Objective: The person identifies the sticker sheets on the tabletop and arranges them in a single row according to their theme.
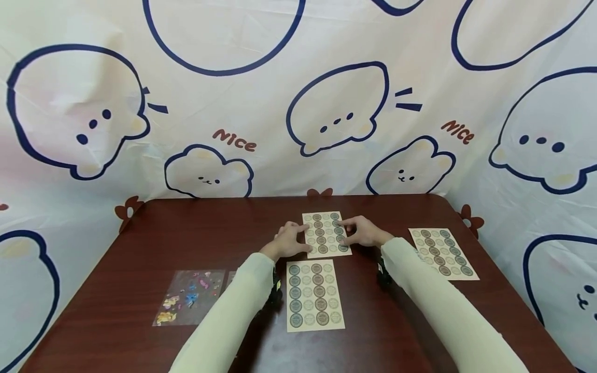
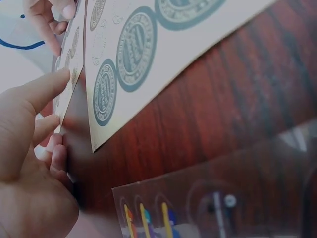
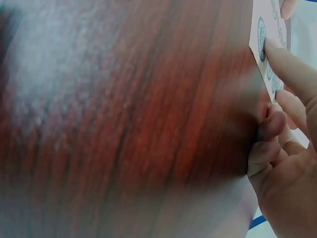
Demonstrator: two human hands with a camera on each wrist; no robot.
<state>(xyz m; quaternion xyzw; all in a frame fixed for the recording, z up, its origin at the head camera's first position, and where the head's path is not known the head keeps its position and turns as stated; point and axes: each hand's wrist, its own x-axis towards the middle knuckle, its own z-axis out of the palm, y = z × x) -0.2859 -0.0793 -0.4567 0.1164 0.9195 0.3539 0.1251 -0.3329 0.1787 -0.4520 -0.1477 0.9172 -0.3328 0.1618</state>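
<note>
A cream sheet of round stickers (image 1: 329, 235) lies toward the far side of the table, its stickers in green, brown and pale columns. My left hand (image 1: 288, 241) touches its left edge, thumb and index finger spread apart on the paper. On the opposite edge, my right hand (image 1: 366, 231) rests thumb and index fingertips, also apart. The right wrist view shows the right thumb (image 3: 292, 67) lying over a printed circle, with other fingers bent beside the edge. A second sticker sheet (image 1: 314, 295) lies nearer, between the forearms.
At right, a third sticker sheet (image 1: 443, 254) is partly covered by the right sleeve. A clear plastic sheet (image 1: 188, 295) with small colourful figures lies at left; another clear piece (image 2: 163, 198) is partly hidden by the left arm. A patterned cloth (image 1: 270, 114) hangs behind the brown table (image 1: 224, 228).
</note>
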